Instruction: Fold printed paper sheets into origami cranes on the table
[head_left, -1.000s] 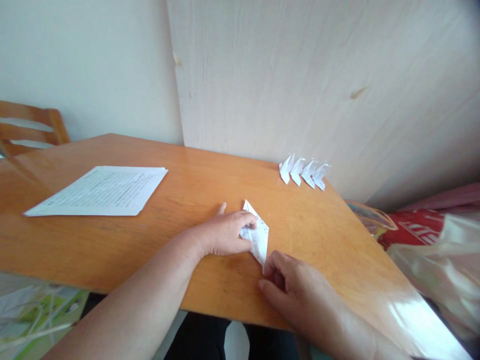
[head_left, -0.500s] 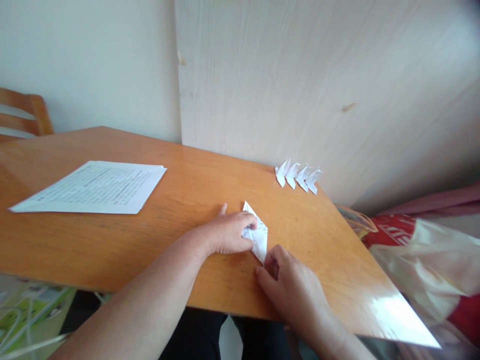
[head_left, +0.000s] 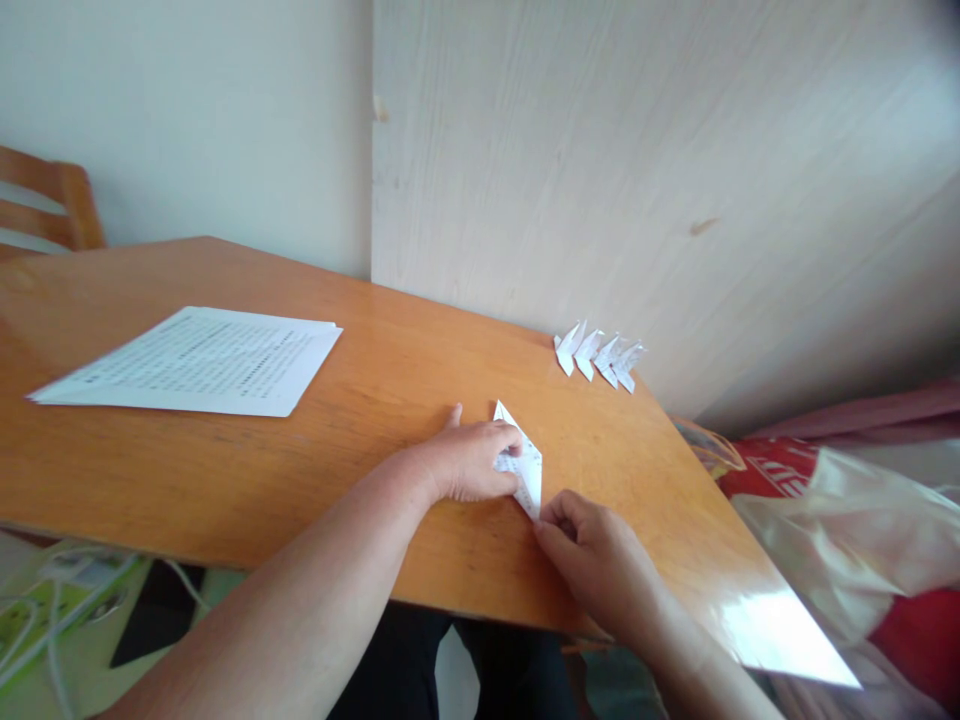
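A small folded paper with printed text lies on the wooden table, pointed at its far and near ends. My left hand holds it down from the left, with curled fingers and thumb on its face, covering part of it. At the paper's near tip, my right hand has thumb and index finger pinched together on the point. The crease under those fingertips is hidden.
Several folded paper pieces stand in a row near the table's far right edge, close to the wooden panel. A stack of printed sheets lies at left. Bags are beyond the right edge, a chair at far left.
The view has shifted slightly. Both hands stay on the folded paper, and the right thumb and index finger still pinch its near tip.
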